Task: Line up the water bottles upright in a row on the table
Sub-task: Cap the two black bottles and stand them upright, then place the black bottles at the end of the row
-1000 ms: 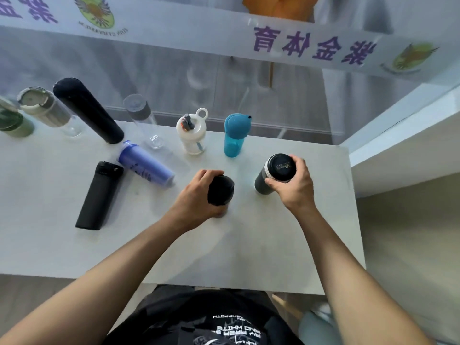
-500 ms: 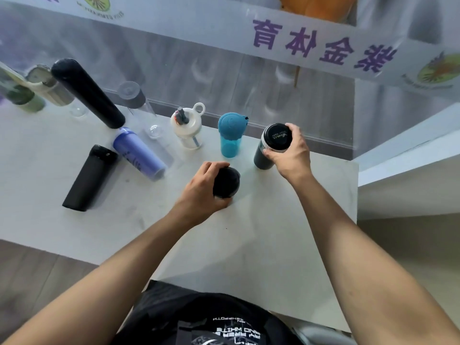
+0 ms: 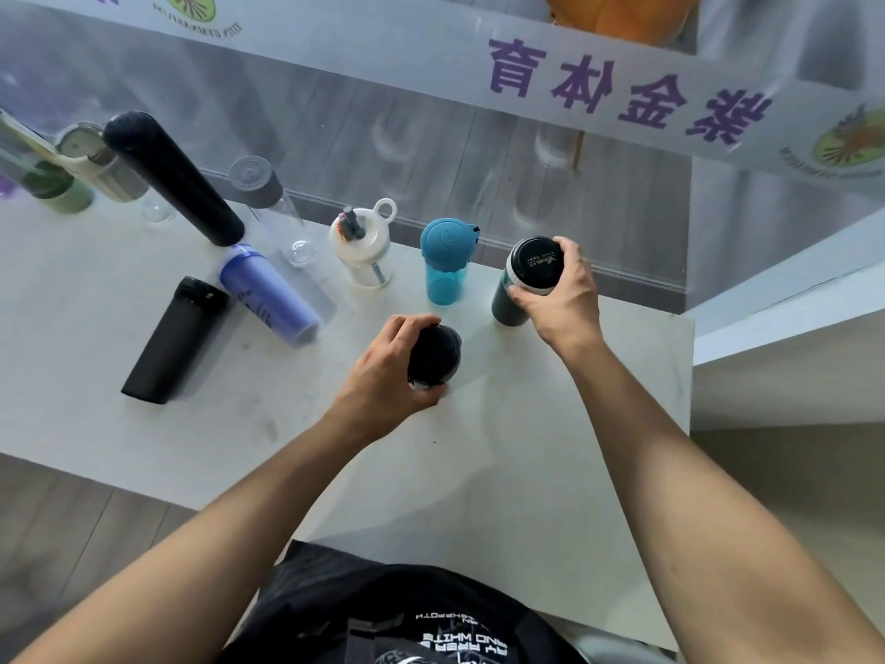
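Note:
My right hand grips a dark grey flask by its black lid; it stands upright at the right end of the back row, beside the teal bottle. My left hand holds a black-capped bottle upright in front of that row. Further left along the back stand a white straw bottle, a clear bottle with grey cap, a tall black flask, a beige-lidded bottle and a green one. A purple bottle and a short black flask lie on their sides.
The white table ends close to the right of my right hand and at the near edge by my body. A glass wall with a printed banner runs directly behind the back row.
My right hand has carried the dark grey flask from the table's middle back to the row beside the teal bottle. My left hand has stayed on the black-capped bottle.

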